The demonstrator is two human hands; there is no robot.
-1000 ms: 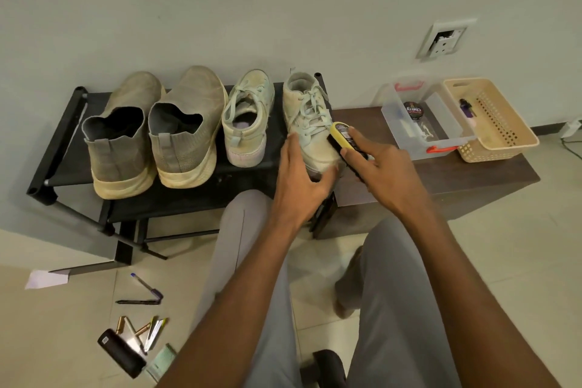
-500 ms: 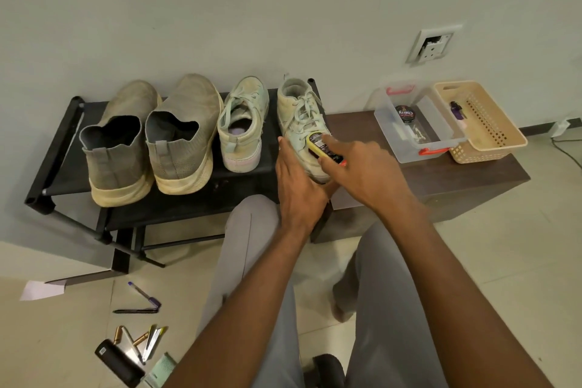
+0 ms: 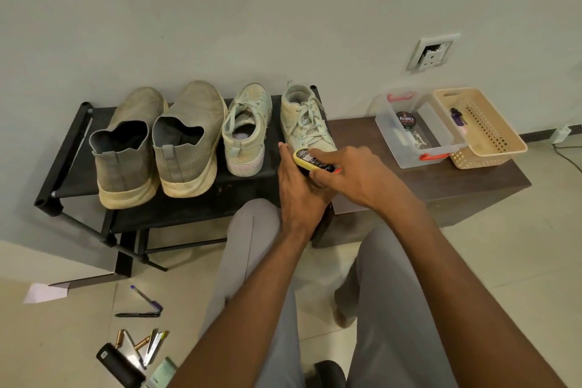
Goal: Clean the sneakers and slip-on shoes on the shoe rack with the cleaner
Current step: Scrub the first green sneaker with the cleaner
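Two hands meet: right grip (image 3: pixel 343 173) pinches cleaner (image 3: pixel 310 162) against sneaker (image 3: pixel 307 126).

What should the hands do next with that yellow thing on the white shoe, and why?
Probably rub the cleaner a little further along the right sneaker. The right hand already holds it against the shoe's near end, and the left hand steadies that shoe on the shoe rack. The laces and top still look grubby, and three other shoes wait beside it.

A home, likely an entryway: a low black shoe rack (image 3: pixel 63 167) holding worn shoes stands against a plain painted wall (image 3: pixel 283 9) with a socket (image 3: pixel 432 52), on a tiled floor (image 3: pixel 504 261) beside a dark wooden counter (image 3: pixel 456 186) carrying plastic storage baskets.
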